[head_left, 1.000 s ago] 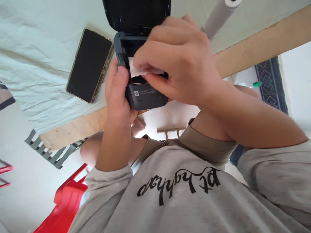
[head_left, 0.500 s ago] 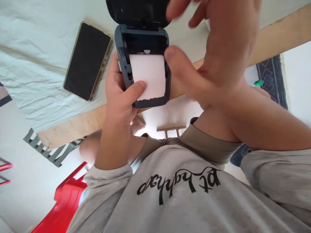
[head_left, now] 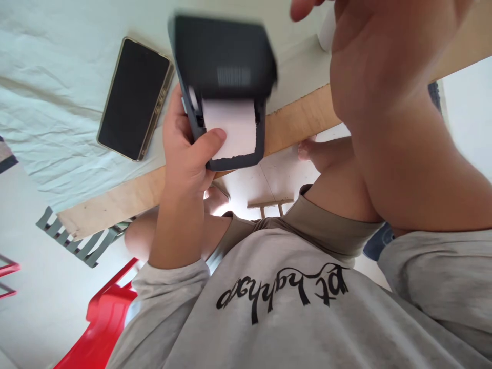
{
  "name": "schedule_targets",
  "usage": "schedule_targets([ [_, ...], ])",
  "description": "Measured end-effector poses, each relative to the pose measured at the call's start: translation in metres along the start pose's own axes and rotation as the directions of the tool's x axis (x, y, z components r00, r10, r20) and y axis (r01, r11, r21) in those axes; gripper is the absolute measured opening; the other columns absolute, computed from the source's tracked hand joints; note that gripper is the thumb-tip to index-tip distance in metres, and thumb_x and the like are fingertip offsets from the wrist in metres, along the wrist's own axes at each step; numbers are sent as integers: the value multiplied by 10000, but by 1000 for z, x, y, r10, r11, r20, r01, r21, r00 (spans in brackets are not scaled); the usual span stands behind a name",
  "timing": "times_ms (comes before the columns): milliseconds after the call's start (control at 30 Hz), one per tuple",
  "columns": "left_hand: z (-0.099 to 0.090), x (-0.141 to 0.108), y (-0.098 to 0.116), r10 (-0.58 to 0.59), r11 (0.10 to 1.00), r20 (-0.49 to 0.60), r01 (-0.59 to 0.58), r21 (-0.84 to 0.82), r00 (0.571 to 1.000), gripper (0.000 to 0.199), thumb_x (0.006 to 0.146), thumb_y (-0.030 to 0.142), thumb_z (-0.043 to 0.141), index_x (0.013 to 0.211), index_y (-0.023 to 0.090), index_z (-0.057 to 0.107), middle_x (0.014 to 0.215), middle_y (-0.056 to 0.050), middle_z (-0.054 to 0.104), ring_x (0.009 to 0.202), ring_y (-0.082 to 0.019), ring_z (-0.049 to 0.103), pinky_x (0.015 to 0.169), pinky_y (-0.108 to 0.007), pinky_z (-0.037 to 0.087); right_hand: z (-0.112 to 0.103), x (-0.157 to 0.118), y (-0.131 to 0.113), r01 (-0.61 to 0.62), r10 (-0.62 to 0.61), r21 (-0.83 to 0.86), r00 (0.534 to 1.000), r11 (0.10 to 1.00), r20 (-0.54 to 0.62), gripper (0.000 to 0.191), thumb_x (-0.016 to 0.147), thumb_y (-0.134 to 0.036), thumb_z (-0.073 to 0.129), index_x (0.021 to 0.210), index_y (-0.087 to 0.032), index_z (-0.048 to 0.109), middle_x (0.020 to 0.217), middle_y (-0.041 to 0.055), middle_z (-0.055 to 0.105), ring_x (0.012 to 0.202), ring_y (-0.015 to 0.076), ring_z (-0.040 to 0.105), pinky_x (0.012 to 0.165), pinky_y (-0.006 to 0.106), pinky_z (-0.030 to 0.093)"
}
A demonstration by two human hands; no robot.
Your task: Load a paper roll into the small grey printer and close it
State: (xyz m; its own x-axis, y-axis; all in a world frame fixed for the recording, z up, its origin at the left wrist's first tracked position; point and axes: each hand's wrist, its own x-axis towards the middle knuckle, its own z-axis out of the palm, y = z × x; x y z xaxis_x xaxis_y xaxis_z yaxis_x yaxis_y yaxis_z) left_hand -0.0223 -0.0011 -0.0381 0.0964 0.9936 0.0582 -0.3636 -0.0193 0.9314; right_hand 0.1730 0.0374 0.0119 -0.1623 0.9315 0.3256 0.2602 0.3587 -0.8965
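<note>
My left hand [head_left: 186, 148] is closed around a small dark portable receipt printer [head_left: 261, 136], its thumb pressing on the white paper roll [head_left: 234, 133] in the bay. The paper's front edge is torn and jagged. Above the roll, the printer's black lid [head_left: 226, 56] is partly lowered, blurred, and covers the back of the bay. To the upper right, my right hand [head_left: 380, 56] is raised, apart from the printer. One of its digits stretches out at the top edge; the rest of its fingers are cut off by the frame.
A phone [head_left: 134, 97] with a dark screen lies left of the printer on the pale green cloth [head_left: 49, 92]. The table's wooden edge [head_left: 115, 197] runs just before my legs. Part of a white object [head_left: 326, 31] shows beside my right hand. A red plastic chair [head_left: 103, 318] stands lower left.
The printer's lid has swung from standing up to partly over the paper roll. My right hand has moved away from the printer, up and right. My left hand keeps its hold.
</note>
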Motion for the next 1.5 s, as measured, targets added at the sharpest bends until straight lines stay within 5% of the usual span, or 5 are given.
schedule_targets([
  [100,1,-1,2,-16,998,-21,17,63,1000,466,569,311,754,987,225,567,911,-14,614,764,-114,606,651,-249,515,2,3,7,137,-116,155,984,978,-136,751,825,-522,-6,615,-91,572,637,12,508,727,34,553,692,199,380],
  [267,2,-1,1,16,1000,0,-16,26,1000,535,550,332,768,1022,218,545,935,-9,617,797,-112,625,689,-249,519,8,-2,5,81,-80,3,986,997,143,303,825,-290,406,1011,-84,529,903,-36,534,896,-24,519,733,79,421],
  [467,8,-2,4,13,999,65,-10,-43,998,493,689,457,637,1095,224,481,1067,-28,627,1077,-179,620,982,-369,499,21,-9,3,105,-83,-27,897,994,433,703,777,-413,507,1316,-31,266,1307,48,366,1214,39,365,1167,114,324],
  [1000,20,-2,11,37,979,33,-30,-201,999,270,798,331,488,1011,169,525,849,-11,595,1053,-183,607,1102,-381,400,24,-9,4,211,-133,-139,893,967,430,740,802,-453,473,1330,20,261,1298,68,394,1310,38,325,1176,71,273],
  [1500,24,2,18,-33,960,-92,6,-279,995,268,805,161,312,577,176,453,614,-11,409,660,-75,501,707,-205,465,17,-18,-8,286,-159,-252,890,925,427,689,841,-492,293,1336,-14,257,1376,75,338,1295,86,360,1135,157,346],
])
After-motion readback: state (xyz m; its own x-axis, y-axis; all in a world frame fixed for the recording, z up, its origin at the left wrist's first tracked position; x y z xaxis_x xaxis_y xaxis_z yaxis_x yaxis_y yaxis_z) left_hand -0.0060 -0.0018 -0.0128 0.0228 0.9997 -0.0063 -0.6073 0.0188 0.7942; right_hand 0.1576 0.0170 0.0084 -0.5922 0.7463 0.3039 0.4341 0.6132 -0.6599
